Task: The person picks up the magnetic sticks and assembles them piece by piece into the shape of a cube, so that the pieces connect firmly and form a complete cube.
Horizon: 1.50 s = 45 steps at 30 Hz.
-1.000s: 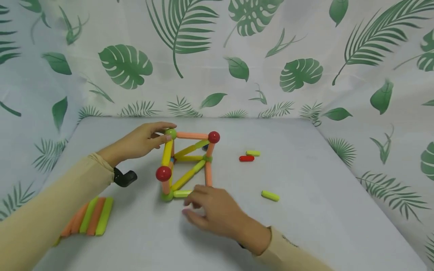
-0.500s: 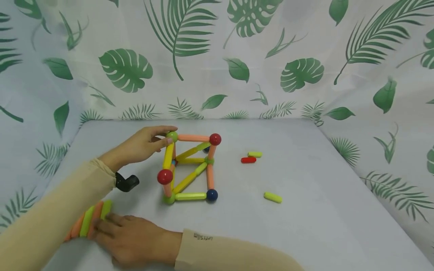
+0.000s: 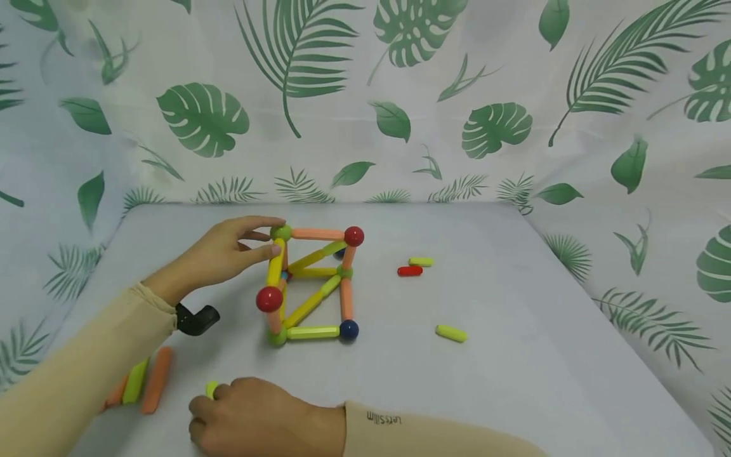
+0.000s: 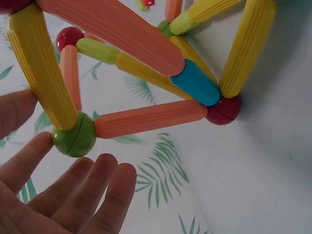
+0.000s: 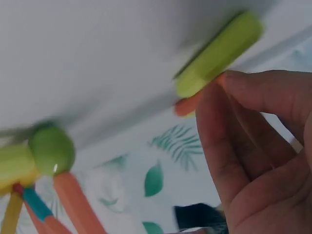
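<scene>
A frame of magnetic sticks and balls (image 3: 313, 332) stands on the table in the head view. My left hand (image 3: 214, 254) pinches its upper far-left corner, index finger at the green ball (image 4: 74, 135) and thumb against the yellow stick (image 4: 41, 66). The other left fingers extend past the ball. Near the table's front, my right hand (image 3: 265, 416) holds a yellow-green magnetic stick (image 3: 212, 388) with curled fingers; most of it is hidden in the head view. In the right wrist view, the yellow-green stick (image 5: 219, 53) shows at the thumb and fingertips.
Left of the right hand lie an orange stick (image 3: 157, 381), a yellow-green stick (image 3: 135, 382) and another orange one, partly behind the left sleeve. Short sticks, a red one (image 3: 410, 271) and yellow-green ones (image 3: 451, 333), lie right of the frame. Leaf-patterned cloth surrounds the table.
My right hand left the frame's near-right corner, reached the stick pile, and drew a yellow-green stick away to the right. The left hand stays at its corner.
</scene>
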Each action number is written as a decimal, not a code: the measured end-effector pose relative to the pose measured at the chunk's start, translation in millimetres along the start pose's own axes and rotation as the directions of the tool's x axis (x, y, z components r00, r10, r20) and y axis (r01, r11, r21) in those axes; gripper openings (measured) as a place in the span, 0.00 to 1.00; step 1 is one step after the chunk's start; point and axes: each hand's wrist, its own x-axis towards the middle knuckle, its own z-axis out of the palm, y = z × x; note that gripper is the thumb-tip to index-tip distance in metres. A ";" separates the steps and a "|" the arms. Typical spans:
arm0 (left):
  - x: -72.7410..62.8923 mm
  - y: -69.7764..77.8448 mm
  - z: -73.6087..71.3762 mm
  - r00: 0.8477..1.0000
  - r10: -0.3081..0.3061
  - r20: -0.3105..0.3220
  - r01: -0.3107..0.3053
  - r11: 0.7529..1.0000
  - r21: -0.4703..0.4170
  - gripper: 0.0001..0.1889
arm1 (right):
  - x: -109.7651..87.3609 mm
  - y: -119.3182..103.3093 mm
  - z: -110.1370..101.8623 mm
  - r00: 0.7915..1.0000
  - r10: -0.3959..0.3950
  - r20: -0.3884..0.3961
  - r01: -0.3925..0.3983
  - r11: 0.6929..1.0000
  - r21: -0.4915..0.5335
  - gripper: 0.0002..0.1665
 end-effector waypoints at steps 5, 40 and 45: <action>-10.1 0.2 -1.2 0.999 0.038 -0.007 -0.037 0.999 0.033 0.26 | 7.8 7.0 8.0 0.999 0.009 -0.039 -0.015 0.985 -0.170 0.09; -49.2 32.6 -3.3 0.963 0.252 0.098 -0.268 0.940 0.210 0.12 | -136.5 108.8 0.9 0.735 0.598 -0.318 -0.348 0.736 0.580 0.20; -48.4 36.4 6.0 0.958 0.278 0.073 -0.287 0.932 0.220 0.15 | -133.0 110.7 -4.2 0.760 0.568 -0.316 -0.329 0.755 0.567 0.17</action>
